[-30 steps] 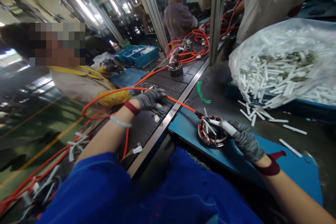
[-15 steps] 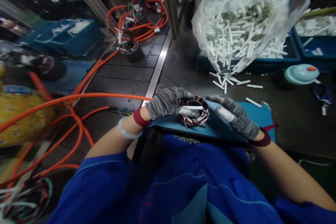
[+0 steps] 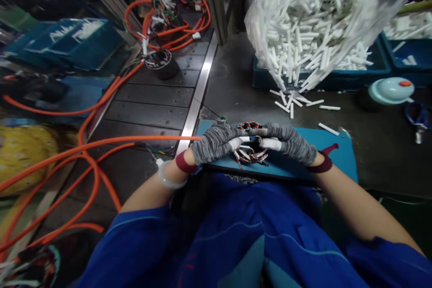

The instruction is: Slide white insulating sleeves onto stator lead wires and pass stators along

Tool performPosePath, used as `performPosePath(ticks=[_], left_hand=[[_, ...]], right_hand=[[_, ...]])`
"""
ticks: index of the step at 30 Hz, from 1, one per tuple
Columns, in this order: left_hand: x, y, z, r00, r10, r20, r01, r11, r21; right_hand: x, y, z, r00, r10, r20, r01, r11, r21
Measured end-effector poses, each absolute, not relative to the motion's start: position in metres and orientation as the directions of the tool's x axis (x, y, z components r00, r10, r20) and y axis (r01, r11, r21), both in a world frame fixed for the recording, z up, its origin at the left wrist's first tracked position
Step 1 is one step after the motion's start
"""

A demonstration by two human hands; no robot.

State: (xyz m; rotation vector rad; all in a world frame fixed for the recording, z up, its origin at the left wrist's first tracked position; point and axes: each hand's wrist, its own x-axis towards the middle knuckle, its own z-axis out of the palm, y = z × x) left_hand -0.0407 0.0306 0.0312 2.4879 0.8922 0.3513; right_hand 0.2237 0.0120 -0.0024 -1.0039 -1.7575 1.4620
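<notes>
A round wound stator (image 3: 250,152) with red, black and white wires lies on a blue mat (image 3: 337,155) in front of me. Both gloved hands meet over it. My left hand (image 3: 216,142) is closed, its taped fingertips pinching a white sleeve tube (image 3: 245,138). My right hand (image 3: 289,143) is closed too, fingers on the same tube and wires from the other side. An orange cable (image 3: 101,143) runs from the stator leftwards across the conveyor.
A clear bag of white tubes (image 3: 313,27) sits in a blue bin behind the mat, with loose tubes (image 3: 293,103) spilled on the grey bench. Another stator (image 3: 162,62) with orange cable coils lies on the conveyor. A teal lid (image 3: 389,91) is at right.
My left hand came off the orange cable on the conveyor and onto the stator. My right hand closed in from the side, so both now pinch the tube. The view tilted down.
</notes>
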Motion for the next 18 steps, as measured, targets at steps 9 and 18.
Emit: performPosePath(ticks=[9, 18], left_hand=[[-0.042, 0.032, 0.02, 0.741, 0.666, 0.087, 0.511, -0.644, 0.57], [-0.014, 0.038, 0.038, 0.729, 0.667, -0.157, 0.685, -0.703, 0.193]], right_hand=[[0.205, 0.014, 0.001, -0.362, 0.93, 0.061, 0.381, 0.207, -0.901], [0.211, 0.015, -0.001, -0.416, 0.898, 0.146, 0.456, 0.345, -0.82]])
